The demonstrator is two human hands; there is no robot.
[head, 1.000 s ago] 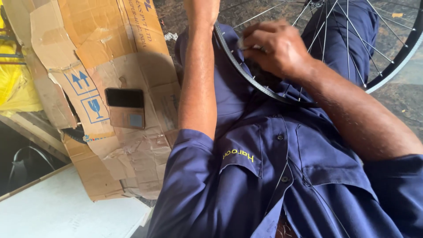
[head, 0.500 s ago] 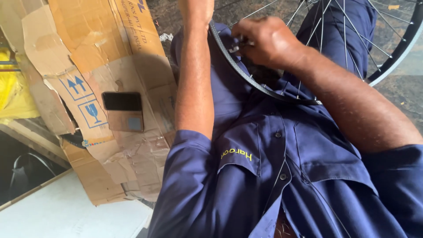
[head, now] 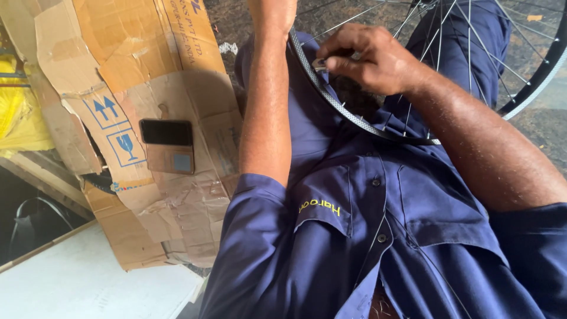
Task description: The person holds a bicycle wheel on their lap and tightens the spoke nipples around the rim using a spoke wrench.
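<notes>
While one spoked bicycle wheel [head: 354,121] with a metal rim leans on the lap at upper centre, the right hand [head: 378,62] pinches a small metal piece [head: 319,65] at the rim. The left hand [head: 273,12], mostly cut off at the top edge, grips the rim. One dark phone [head: 166,132] lies on torn cardboard [head: 130,71] at left.

Head camera — steep, close downward view

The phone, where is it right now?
The phone lies on the flattened cardboard, left of the left forearm in the head view.
</notes>
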